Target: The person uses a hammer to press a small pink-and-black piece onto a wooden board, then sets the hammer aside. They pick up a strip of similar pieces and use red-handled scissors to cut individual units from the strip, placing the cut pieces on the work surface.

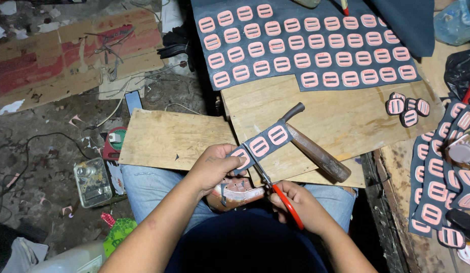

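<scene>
My left hand (215, 167) pinches one end of a short dark strip (261, 144) that carries three pink slotted pieces. My right hand (295, 202) grips red-handled scissors (283, 199); their blades reach up under the strip, between the first and second pink pieces. Both hands hover over my lap, just in front of a plywood board (169, 141). A wooden-handled hammer (316, 151) lies on the board right behind the strip.
A large dark sheet (306, 45) with several rows of pink pieces lies at the back. Cut pieces (408, 108) sit in a small heap to the right. More strips (442, 177) hang at the right edge. Cardboard (68, 55), cables and a clear box (92, 182) litter the floor on the left.
</scene>
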The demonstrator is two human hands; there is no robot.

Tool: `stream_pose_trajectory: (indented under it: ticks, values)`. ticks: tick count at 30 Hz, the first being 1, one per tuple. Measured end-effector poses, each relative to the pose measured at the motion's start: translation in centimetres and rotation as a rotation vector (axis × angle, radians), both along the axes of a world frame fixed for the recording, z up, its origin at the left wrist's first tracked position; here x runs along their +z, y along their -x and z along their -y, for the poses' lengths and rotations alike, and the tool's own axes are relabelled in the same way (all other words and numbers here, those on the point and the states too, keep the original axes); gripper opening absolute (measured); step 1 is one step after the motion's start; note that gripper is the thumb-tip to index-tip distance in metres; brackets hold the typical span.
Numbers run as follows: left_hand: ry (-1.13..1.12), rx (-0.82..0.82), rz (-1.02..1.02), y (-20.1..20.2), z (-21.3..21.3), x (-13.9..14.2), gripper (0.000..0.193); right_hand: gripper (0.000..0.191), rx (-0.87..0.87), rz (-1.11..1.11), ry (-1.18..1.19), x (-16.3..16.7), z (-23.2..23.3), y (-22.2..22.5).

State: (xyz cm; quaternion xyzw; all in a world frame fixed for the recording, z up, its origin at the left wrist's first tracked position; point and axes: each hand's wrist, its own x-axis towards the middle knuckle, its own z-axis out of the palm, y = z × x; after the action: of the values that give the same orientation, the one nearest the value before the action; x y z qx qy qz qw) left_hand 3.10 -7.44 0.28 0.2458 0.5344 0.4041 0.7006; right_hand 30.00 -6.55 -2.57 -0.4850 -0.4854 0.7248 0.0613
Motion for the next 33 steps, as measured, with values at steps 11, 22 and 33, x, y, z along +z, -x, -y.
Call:
stream_pose_trajectory:
  ticks: [11, 22, 33]
  values:
    - [-0.031, -0.021, -0.019, 0.1, 0.2, -1.1, 0.018, 0.028, -0.1, -0.024, 0.068, -1.8, 0.4, -0.8]
    - [-0.097, 0.064, -0.056, 0.2, -0.1, -1.1, 0.02, 0.023, -0.112, 0.043, 0.027, -1.4, 0.7, -0.9]
    - [-1.093, 0.219, -1.245, 0.2, -4.8, 1.5, 0.022, 0.022, -0.221, -0.18, -0.003, -0.2, 1.3, -2.2]
